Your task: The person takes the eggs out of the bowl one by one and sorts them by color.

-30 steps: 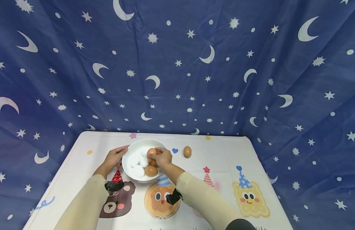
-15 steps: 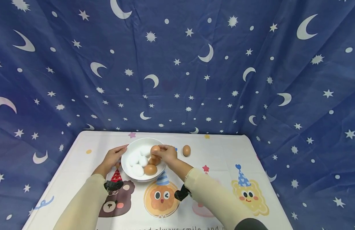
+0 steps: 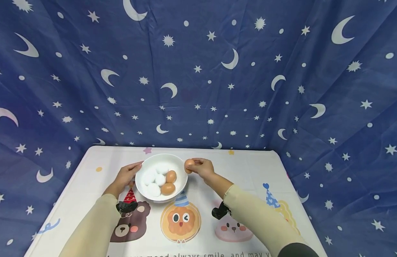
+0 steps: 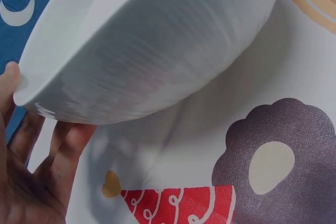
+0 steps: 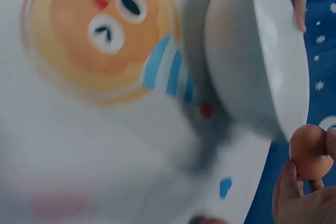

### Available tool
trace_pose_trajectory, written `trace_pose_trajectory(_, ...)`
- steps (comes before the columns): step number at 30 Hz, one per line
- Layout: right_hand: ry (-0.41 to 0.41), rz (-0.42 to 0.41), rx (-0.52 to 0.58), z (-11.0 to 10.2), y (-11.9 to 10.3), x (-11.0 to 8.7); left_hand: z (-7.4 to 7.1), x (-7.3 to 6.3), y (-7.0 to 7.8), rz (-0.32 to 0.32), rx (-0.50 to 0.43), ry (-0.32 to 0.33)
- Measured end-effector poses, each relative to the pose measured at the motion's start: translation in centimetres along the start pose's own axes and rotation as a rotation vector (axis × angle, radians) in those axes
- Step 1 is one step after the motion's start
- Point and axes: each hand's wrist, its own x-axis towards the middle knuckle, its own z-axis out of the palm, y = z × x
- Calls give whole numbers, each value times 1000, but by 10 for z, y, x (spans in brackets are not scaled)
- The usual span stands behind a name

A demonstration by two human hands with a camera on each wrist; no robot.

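Note:
A white bowl [image 3: 145, 192] stands toward the back of the table, with several white eggs [image 3: 153, 190] and two brown eggs [image 3: 168, 189] inside. My left hand [image 3: 125, 177] holds its left side; in the left wrist view the thumb lies at the rim and the fingers reach under the wall. Just past the bowl's right rim, my right hand [image 3: 203, 168] pinches a brown egg [image 3: 188, 166] between thumb and fingers. The right wrist view shows that egg close beside the rim.
The table [image 3: 116, 153] has a white cloth printed with cartoon faces. At the bottom of the right wrist view, part of another brown egg [image 5: 212, 221] shows on it; the right hand hides that egg in the head view. A blue curtain [image 3: 185, 89] hangs behind.
My right hand has lifted the brown egg out of the bowl and carried it right, past the rim, covering the loose egg on the table. The left hand stays at the bowl.

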Motion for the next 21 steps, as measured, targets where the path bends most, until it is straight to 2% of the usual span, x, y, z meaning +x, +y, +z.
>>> trace_pose_trajectory(7, 92, -9, -78, -37, 4, 10, -1, 1, -1, 3, -8, 0)
trace_pose_trajectory(15, 159, 19, -62, -72, 11, 28, -1, 2, -1, 2, -11, 4)
trace_pose_trajectory(21, 189, 48, -62, -95, 27, 39, 0, 2, -1, -6, -27, 5)
